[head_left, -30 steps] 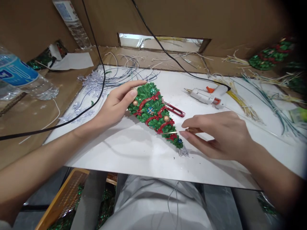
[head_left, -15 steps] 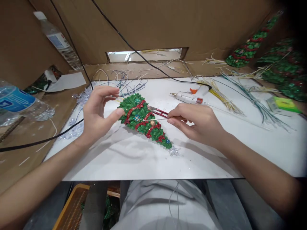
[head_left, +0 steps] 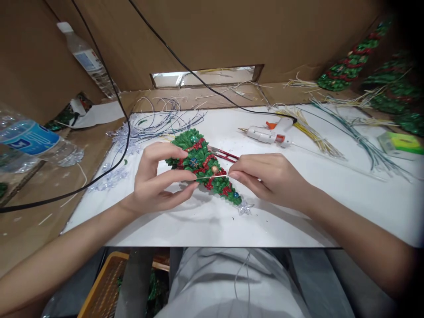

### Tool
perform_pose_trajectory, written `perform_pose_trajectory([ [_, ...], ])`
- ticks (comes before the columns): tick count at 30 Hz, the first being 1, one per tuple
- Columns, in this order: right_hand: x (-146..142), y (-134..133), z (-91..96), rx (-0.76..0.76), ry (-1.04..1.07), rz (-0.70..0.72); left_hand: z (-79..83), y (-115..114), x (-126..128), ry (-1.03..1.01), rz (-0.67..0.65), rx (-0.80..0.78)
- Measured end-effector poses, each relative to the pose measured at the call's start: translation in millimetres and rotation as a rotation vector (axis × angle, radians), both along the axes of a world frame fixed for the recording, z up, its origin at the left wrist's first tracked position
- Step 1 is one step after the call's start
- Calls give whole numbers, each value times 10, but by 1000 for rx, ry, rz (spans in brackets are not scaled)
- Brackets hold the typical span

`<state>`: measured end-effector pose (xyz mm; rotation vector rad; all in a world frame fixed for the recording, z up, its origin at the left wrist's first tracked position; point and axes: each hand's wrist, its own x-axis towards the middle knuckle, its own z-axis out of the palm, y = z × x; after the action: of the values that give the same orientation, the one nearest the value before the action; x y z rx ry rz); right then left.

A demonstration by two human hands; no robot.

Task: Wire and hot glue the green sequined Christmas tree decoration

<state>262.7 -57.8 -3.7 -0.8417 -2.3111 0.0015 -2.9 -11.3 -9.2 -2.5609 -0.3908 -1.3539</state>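
Observation:
A small decorated Christmas tree (head_left: 198,152) lies on its side on the white tabletop, its clear star (head_left: 244,207) pointing toward me and to the right. Red garland and little coloured balls cover its green leaves. My left hand (head_left: 162,176) is over the tree's left side, fingertips pinched at one end of a thin whitish wire (head_left: 213,176). The wire's other end is between the thumb and forefinger of my right hand (head_left: 268,179). It stretches across in front of the tree. Behind my right fingers lies a red-handled tool with a metal tip (head_left: 223,153).
A white glue gun (head_left: 268,134) lies behind my right hand, with bundles of yellow wires (head_left: 314,141) and green wires (head_left: 357,132) to its right. Clear snowflake ornaments (head_left: 111,177), loose wires and plastic bottles (head_left: 39,139) are at left. A black cable (head_left: 127,145) hangs there.
My left hand has moved right and down from beside the tree's base, and its spread fingers have closed on the wire. My right hand, still pinching the wire, has dropped slightly.

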Motion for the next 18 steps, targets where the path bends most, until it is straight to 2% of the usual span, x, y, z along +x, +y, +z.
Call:
perform_pose_trajectory([
  [8,-32,-38,3,-58,33,41,-12,-42,19,-22,49,-42],
  [18,-34,-75,34,-81,7,5,-37,-38,-1,-32,45,-93],
])
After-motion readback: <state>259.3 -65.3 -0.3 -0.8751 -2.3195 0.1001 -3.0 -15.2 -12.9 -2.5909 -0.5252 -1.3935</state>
